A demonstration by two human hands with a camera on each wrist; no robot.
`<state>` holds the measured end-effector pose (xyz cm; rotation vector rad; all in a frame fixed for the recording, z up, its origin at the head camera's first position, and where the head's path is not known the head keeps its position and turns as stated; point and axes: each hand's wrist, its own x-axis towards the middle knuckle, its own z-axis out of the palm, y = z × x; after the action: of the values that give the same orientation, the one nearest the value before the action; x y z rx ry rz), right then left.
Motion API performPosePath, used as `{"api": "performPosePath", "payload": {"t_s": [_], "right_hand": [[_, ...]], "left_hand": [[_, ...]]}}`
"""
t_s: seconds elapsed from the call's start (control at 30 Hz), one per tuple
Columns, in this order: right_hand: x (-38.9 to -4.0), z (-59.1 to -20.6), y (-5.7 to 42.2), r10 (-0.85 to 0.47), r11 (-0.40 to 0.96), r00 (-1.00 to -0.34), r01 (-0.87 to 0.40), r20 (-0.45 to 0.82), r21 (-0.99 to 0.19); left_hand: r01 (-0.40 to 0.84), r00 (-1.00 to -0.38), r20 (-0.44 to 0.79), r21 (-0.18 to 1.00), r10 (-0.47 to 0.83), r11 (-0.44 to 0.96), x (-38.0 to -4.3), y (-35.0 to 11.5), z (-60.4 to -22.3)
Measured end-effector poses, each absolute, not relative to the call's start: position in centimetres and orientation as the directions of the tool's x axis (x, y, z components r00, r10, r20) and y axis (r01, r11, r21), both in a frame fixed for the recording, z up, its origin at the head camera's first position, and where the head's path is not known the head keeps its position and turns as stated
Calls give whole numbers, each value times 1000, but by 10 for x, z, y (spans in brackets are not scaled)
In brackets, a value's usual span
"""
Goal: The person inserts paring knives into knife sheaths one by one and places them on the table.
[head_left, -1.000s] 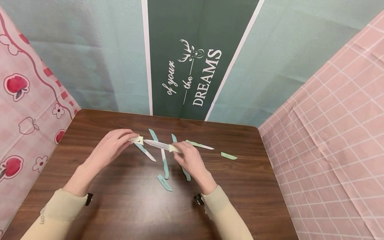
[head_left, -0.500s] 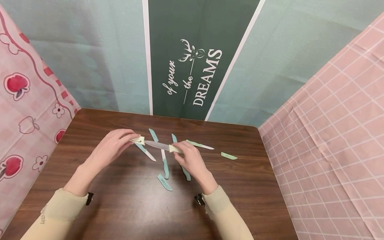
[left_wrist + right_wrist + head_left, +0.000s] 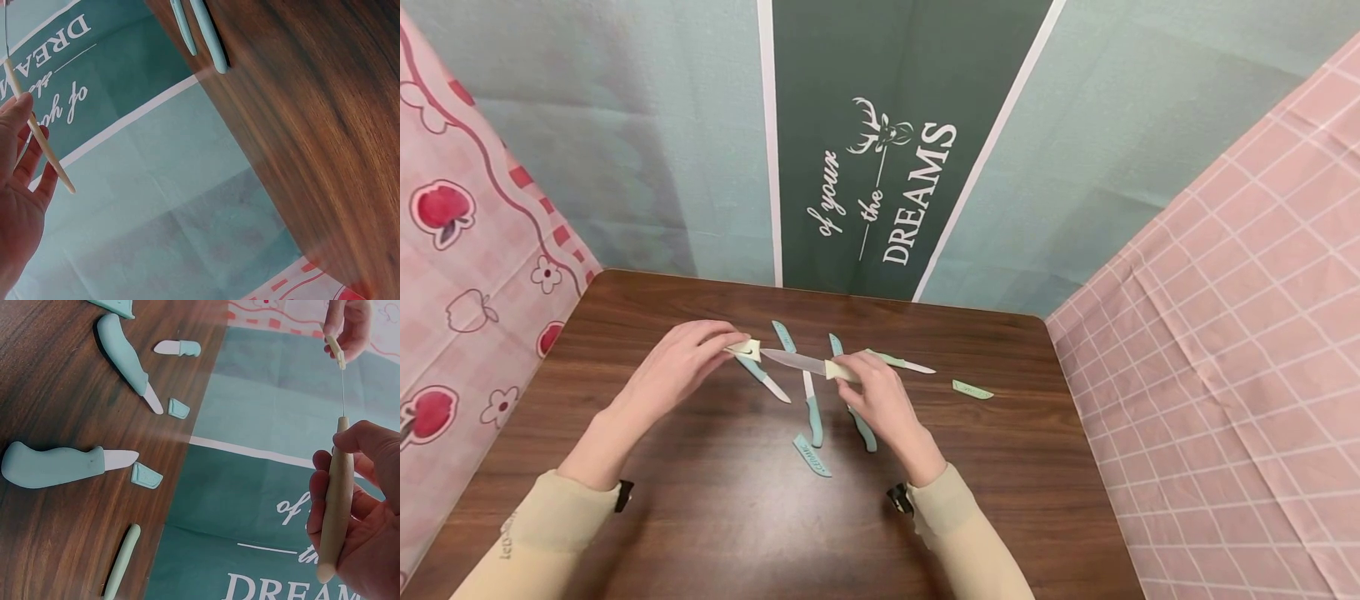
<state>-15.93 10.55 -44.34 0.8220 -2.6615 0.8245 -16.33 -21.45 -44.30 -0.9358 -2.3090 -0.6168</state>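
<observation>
Knife [image 3: 805, 363] has a pale, pointed blade [image 3: 792, 359] and cream handle [image 3: 339, 500].

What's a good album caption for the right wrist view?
Right fingers hold a pale-handled knife, pointed toward the sheath in the left fingers.

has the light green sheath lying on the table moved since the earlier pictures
No: in the head view, the light green sheath lies in the same spot on the table, equally far from its right edge.

From here I see the right hand [image 3: 876, 392] has edged slightly rightward with the cream-handled knife [image 3: 808, 363], a touch farther from the pale sheath [image 3: 748, 349]; its blade [image 3: 792, 359] has lost its bright sheen for duller grey
</observation>
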Motion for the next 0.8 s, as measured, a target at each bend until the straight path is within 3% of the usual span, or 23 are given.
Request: {"api": "performPosePath", "payload": {"t_s": [0.43,0.8], "right_hand": [[-159,-443,106,-440,685,-811,-581,386,-440],[-158,-442,105,-444,686,-809,-584,385,-435]], "left_hand": [[751,-556,688,175,467,636,-164,-213,-442],[746,-565,688,190,456,639,-163,-213,-441]]}}
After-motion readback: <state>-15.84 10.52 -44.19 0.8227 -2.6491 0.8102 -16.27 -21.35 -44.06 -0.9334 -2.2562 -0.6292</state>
